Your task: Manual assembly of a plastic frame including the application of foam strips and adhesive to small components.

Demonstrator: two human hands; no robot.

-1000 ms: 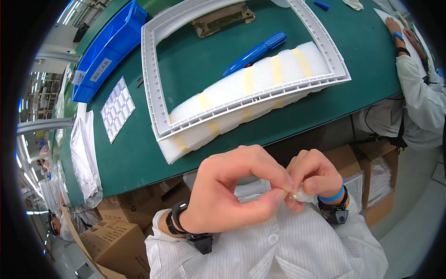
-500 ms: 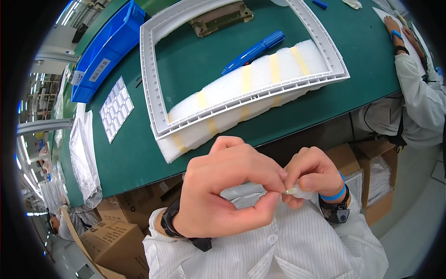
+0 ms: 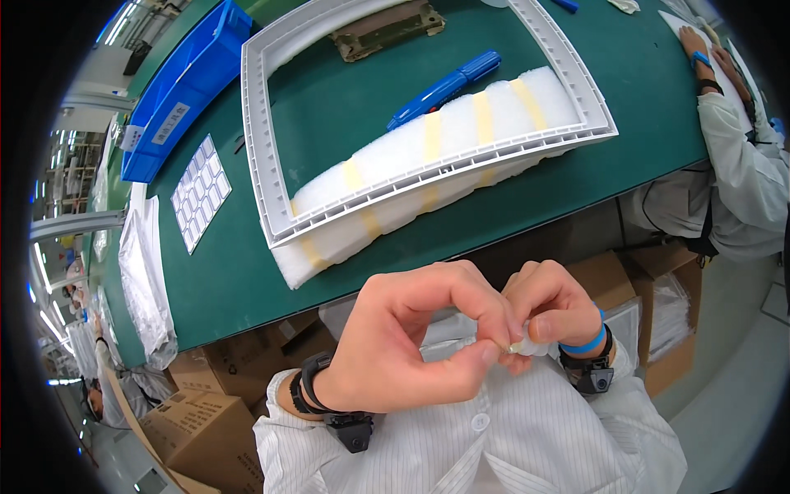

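Note:
My left hand (image 3: 415,342) and my right hand (image 3: 555,309) meet in front of my chest, fingertips touching. The right hand closes round a small white, translucent piece (image 3: 535,346), mostly covered by its fingers; its exact kind is not clear. At the near end of that piece, my left thumb and index finger pinch together. Whatever lies between them is too small to make out. Beyond my hands, a white plastic frame (image 3: 448,171) rests tilted on a white foam strip (image 3: 428,152) with yellow tape bands. Inside the frame's opening lies a blue marker (image 3: 444,89).
The green table (image 3: 650,107) also carries a worn block (image 3: 391,31), a blue bin (image 3: 177,95), a label sheet (image 3: 202,195) and a clear plastic bag (image 3: 148,280). Cardboard boxes (image 3: 202,436) stand below. At the far right a co-worker's arm (image 3: 732,140) rests on the table.
My left hand has turned a little and shifted slightly right, its pinching fingers still against the right hand. My right hand has barely moved.

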